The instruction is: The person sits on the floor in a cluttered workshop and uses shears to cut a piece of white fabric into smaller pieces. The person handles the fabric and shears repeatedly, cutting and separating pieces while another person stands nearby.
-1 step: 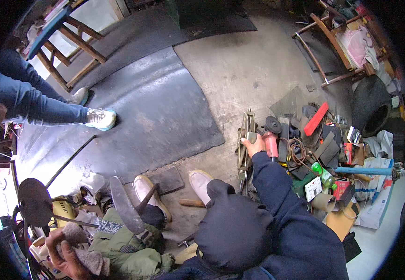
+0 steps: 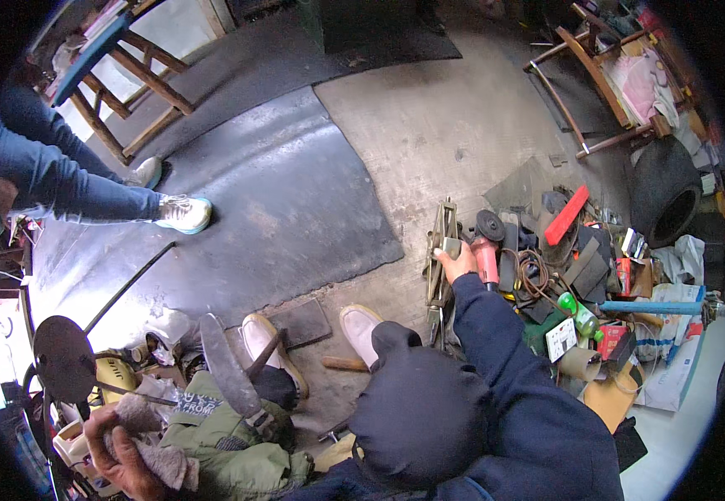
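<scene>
My right hand, at the end of a dark blue sleeve, is closed on a long metal tool with crossed bars that looks like a scissor jack. It lies on the floor beyond my right knee. Right beside it is an angle grinder with a pinkish-red body and a dark disc. At the lower left, my left hand has its fingers curled round a fuzzy grey rag. A curved metal blade rests by the green cloth over my left leg.
Tools, cords and a green bottle are heaped at right, near a tyre. A wooden handle lies between my shoes. A dark disc stands at left. Someone in jeans sits by a blue-topped stool.
The whole view has shifted very slightly. Both hands keep the same holds.
</scene>
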Motion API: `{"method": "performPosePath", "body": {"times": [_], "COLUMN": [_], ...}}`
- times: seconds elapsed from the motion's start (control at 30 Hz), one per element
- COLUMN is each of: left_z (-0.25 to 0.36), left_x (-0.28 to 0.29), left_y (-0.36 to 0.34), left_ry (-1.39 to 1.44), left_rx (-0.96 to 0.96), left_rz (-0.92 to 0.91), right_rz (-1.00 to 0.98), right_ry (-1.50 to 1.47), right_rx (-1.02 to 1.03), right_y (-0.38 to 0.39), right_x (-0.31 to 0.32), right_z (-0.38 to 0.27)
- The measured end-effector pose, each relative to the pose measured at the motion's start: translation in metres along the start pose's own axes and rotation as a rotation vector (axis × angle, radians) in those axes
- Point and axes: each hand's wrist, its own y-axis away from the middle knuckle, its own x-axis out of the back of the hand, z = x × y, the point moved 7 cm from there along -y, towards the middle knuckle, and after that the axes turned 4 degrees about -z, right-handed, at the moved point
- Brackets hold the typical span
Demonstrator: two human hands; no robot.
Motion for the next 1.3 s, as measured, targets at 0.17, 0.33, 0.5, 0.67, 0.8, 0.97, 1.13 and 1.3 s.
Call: {"method": "performPosePath", "body": {"times": [0.17, 0.33, 0.5, 0.67, 0.8, 0.97, 1.13, 1.3], "left_z": [0.046, 0.083, 0.098, 0.091, 0.07, 0.025, 0.01, 0.01], "left_x": [-0.045, -0.071, -0.095, -0.117, -0.117, -0.106, -0.104, -0.102], "left_y": [0.007, 0.008, 0.021, 0.038, 0.051, 0.059, 0.058, 0.06], "left_ry": [-0.063, -0.065, 0.072, 0.153, 0.326, 0.556, 0.712, 0.873], "left_rx": [0.05, -0.058, -0.107, -0.144, -0.125, 0.112, 0.178, 0.194], "left_rz": [-0.017, -0.078, -0.202, -0.22, -0.162, -0.069, -0.039, -0.065], "right_rz": [0.127, -0.142, -0.611, -0.747, -0.781, -0.833, -0.885, -0.909], "right_ry": [-0.048, -0.584, -0.611, -0.195, -0.029, 0.108, 0.107, 0.03], "right_rx": [0.049, 0.199, 0.562, 1.206, 1.432, 1.324, 1.294, 1.208], "right_y": [0.004, 0.032, 0.152, 0.315, 0.392, 0.398, 0.4, 0.39], "right_x": [0.02, 0.08, 0.15, 0.166, 0.117, 0.069, 0.042, 0.039], "right_z": [0.004, -0.122, -0.342, -0.474, -0.483, -0.449, -0.439, -0.439]}}
